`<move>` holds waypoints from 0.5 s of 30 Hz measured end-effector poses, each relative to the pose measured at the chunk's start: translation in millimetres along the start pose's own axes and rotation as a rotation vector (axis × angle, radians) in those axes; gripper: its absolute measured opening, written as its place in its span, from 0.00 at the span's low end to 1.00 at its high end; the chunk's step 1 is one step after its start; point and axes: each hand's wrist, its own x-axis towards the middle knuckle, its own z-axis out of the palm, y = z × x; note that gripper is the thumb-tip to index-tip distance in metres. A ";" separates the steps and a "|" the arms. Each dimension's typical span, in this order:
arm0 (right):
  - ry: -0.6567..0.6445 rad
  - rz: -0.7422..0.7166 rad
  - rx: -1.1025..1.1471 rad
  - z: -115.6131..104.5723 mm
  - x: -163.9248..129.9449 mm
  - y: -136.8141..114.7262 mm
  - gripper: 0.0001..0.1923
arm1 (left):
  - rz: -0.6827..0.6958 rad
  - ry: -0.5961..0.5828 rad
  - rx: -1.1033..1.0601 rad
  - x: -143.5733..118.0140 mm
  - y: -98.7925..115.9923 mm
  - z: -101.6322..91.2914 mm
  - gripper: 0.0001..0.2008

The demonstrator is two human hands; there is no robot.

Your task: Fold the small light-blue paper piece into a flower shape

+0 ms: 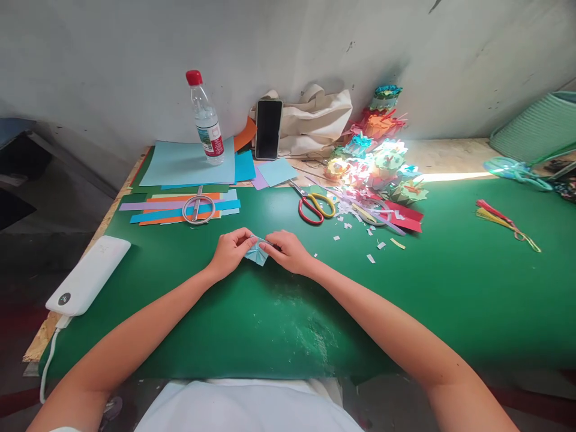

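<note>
The scene is seen by a head-worn camera from above and behind the fingers (243, 234), with the view faced forward and tilted down. They are framed fairly near, close to the centre. Beyond them the wall (135, 60) is taken in; on their near side, the shirt (247, 409) is caught at the lower edge; to their right, the table (468, 288) is cut by the frame.

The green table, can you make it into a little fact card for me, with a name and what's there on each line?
surface: green table
left hand: pinches one side of the folded light blue paper
right hand: pinches its other side
scissors: beyond the hands, one red handle, one yellow
bottle: red cap, standing on the light blue sheet
phone: upright, in front of the cream bag
</note>
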 end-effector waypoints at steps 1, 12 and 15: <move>-0.004 -0.007 0.003 0.1 -0.2 0.0 0.23 | 0.002 -0.006 -0.004 0.2 -0.2 -0.4 0.16; 0.065 0.053 0.108 -1.0 -1.9 1.4 0.24 | -0.074 -0.171 -0.147 1.4 1.5 -1.4 0.19; 0.066 0.051 0.145 -2.2 -6.0 0.5 0.25 | -0.093 -0.164 -0.151 -3.8 5.8 1.9 0.19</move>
